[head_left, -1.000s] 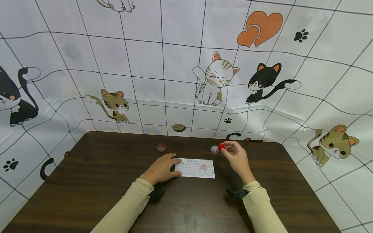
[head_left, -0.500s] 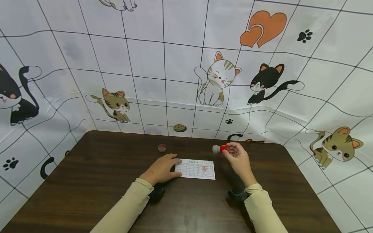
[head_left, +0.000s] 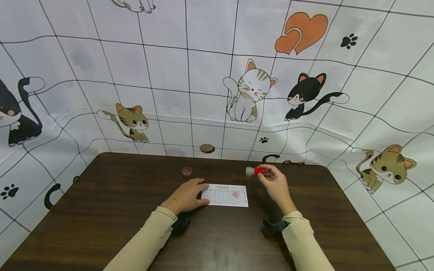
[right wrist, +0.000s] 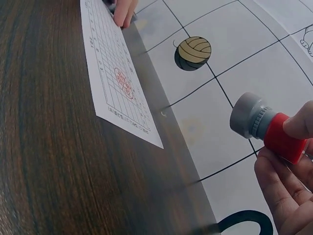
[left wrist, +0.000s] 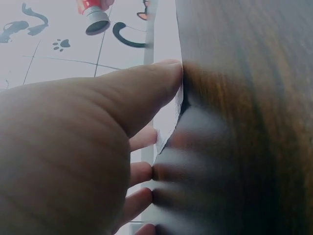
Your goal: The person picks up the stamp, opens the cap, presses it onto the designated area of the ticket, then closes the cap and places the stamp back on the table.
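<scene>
A white printed form [head_left: 224, 199] with a ruled grid and a red round stamp mark lies on the table, also visible in the right wrist view. My left hand [head_left: 187, 196] rests at its left edge, thumb and fingers spread; in the left wrist view the thumb [left wrist: 146, 85] presses the paper's edge. To the right, my right hand [head_left: 276, 185] pinches a stamp [head_left: 255, 172] by its red handle and holds it above the table, apart from the form. The grey round end of the stamp [right wrist: 249, 116] faces left, tilted sideways.
A small round grey container [head_left: 187, 171] with a reddish inside stands behind the left hand. The dark wooden table [head_left: 101, 210] ends at a white sheet [head_left: 169, 67] printed with cats and grid lines. Dark bands [head_left: 275, 225] circle both wrists.
The right hand turns the stamp slightly, so it lies more level than a second ago. The left hand and form keep their place; the head view shifts a little.
</scene>
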A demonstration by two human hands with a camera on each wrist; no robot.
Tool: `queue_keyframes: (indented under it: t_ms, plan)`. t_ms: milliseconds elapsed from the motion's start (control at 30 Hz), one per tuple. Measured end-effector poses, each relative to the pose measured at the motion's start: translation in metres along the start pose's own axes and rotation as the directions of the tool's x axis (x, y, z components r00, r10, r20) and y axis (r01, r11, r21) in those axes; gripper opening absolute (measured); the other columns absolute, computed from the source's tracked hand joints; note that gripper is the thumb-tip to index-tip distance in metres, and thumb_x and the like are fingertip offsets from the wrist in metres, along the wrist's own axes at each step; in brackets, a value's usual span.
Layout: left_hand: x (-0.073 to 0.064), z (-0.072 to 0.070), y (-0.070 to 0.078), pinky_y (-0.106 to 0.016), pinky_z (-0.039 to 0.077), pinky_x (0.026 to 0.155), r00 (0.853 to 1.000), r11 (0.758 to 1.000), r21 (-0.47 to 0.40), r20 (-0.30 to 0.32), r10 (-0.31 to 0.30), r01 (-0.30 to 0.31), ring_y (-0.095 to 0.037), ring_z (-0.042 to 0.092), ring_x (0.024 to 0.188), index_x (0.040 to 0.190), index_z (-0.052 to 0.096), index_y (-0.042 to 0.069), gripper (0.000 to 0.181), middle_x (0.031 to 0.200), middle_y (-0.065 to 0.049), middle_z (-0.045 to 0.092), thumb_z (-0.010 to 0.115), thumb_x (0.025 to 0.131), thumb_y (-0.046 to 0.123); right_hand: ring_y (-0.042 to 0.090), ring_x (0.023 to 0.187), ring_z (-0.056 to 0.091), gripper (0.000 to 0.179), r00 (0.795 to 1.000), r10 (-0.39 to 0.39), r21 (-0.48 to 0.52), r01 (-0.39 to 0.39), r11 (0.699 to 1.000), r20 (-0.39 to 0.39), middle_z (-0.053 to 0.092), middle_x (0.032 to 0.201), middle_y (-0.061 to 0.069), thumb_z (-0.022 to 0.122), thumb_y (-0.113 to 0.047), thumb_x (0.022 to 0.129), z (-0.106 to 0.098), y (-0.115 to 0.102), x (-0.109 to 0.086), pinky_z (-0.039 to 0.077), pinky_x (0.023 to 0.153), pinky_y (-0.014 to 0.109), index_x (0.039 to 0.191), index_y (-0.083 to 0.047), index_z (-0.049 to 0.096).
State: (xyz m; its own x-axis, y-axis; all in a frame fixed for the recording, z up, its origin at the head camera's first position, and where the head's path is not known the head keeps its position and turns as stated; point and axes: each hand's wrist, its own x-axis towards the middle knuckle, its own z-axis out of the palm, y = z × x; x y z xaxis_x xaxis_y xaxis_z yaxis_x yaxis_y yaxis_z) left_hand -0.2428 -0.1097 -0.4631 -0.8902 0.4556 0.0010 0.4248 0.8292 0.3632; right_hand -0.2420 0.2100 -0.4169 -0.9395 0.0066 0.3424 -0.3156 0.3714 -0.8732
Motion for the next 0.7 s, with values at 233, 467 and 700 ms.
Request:
queue_keyframes:
  t_ms: [233,467,700]
  plan:
    - [0.0006,-0.0001,-0.0009,-0.054,0.039,0.116,1.0,1.0,0.014,-0.003,0.008,-0.008,-0.035,0.044,0.145,0.146,0.061,0.011,0.064,0.156,-0.014,0.049,0.075,0.094,0.046,0.026,0.098,0.068,0.031,1.0,0.0,0.04,0.0,0.999,-0.008,0.068,0.116,0.03,0.069,0.007,0.094,-0.0002,0.0033,0.0002,0.053,0.086,0.011,0.124,0.012,0.064]
    - [0.0003,-0.0041,0.0029,-0.052,0.043,0.113,1.0,1.0,0.008,-0.013,0.007,-0.007,-0.034,0.051,0.139,0.142,0.064,0.008,0.063,0.151,-0.014,0.054,0.078,0.092,0.044,0.023,0.096,0.069,0.031,1.0,-0.009,0.07,0.01,0.997,-0.011,0.068,0.117,0.031,0.07,0.007,0.093,-0.0009,0.0028,0.0008,0.053,0.085,0.011,0.124,0.013,0.064]
    - [-0.0003,-0.0066,0.0025,-0.05,0.049,0.107,0.999,1.0,-0.021,-0.041,0.008,-0.009,-0.029,0.059,0.13,0.14,0.065,0.009,0.058,0.142,-0.01,0.061,0.077,0.094,0.04,0.025,0.099,0.069,0.031,1.0,-0.006,0.055,0.006,0.998,-0.006,0.068,0.118,0.03,0.069,0.008,0.094,-0.0017,0.0001,0.0005,0.053,0.085,0.012,0.124,0.012,0.064]
